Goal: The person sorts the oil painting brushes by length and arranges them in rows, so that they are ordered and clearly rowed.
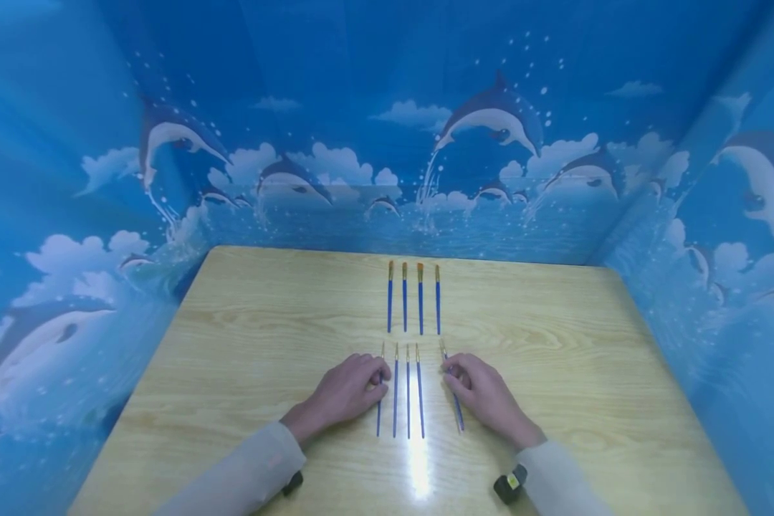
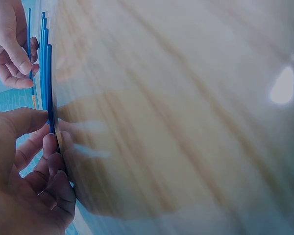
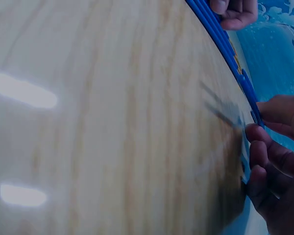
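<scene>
Thin paintbrushes with blue handles lie side by side on the wooden table. My left hand [image 1: 350, 390] pinches the leftmost brush [image 1: 379, 417] of the near row between thumb and fingers; in the left wrist view its blue handle [image 2: 50, 83] rises from the fingertips. To the right, my right hand [image 1: 484, 390] grips another paintbrush [image 1: 458, 412], which slants with its bristle end away from me. Between the hands lie three slim brushes [image 1: 408, 394], roughly parallel, bristles pointing to the far side. The right wrist view shows the right thumb and forefinger on a blue handle [image 3: 252, 95].
Farther back, a second row of several wider paintbrushes [image 1: 421, 301] lies with brown bristles toward the far edge. The light wooden table [image 1: 264, 308] reflects a bright glare in front. Blue dolphin-print curtains [image 1: 361, 107] enclose the back and both sides.
</scene>
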`<act>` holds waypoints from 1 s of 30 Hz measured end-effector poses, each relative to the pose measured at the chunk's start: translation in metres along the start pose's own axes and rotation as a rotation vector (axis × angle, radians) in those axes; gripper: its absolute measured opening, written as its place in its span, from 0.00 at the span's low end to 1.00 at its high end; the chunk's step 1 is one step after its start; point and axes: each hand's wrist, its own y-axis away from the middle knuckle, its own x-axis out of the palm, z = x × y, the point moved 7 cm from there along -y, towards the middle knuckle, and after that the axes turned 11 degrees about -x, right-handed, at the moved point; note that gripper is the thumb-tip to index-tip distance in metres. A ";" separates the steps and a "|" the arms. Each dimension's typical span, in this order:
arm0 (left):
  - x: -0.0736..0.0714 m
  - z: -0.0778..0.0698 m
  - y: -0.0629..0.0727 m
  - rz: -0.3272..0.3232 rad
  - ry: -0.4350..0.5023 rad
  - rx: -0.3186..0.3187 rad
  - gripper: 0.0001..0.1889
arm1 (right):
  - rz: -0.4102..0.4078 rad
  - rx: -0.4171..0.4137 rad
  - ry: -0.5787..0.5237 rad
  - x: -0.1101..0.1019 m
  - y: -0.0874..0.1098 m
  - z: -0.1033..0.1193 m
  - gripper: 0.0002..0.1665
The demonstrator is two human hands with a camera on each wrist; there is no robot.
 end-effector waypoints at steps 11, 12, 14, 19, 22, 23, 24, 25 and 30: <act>0.001 0.001 -0.001 0.002 0.001 -0.011 0.09 | -0.006 -0.024 0.070 0.018 -0.002 0.011 0.09; 0.001 0.001 -0.001 0.002 0.001 -0.011 0.09 | -0.010 -0.032 0.078 0.019 -0.002 0.012 0.09; 0.001 0.001 -0.001 0.001 0.000 -0.010 0.09 | -0.020 -0.047 0.097 0.020 -0.003 0.014 0.09; 0.000 0.001 -0.001 0.000 0.007 -0.004 0.09 | -0.029 -0.035 0.114 0.023 -0.005 0.018 0.09; 0.000 0.000 0.000 0.001 0.012 0.002 0.09 | -0.027 -0.012 0.122 0.025 -0.006 0.018 0.09; 0.001 0.000 -0.001 0.001 0.011 0.002 0.09 | -0.028 -0.011 0.129 0.026 -0.006 0.019 0.09; 0.001 0.000 0.000 0.000 0.011 0.004 0.09 | -0.030 -0.010 0.134 0.026 -0.006 0.019 0.09; 0.001 0.000 0.000 0.000 0.011 0.005 0.09 | -0.032 -0.014 0.143 0.026 -0.006 0.020 0.09; 0.000 0.000 0.000 -0.003 0.012 0.008 0.09 | -0.042 -0.055 0.188 0.027 -0.005 0.023 0.09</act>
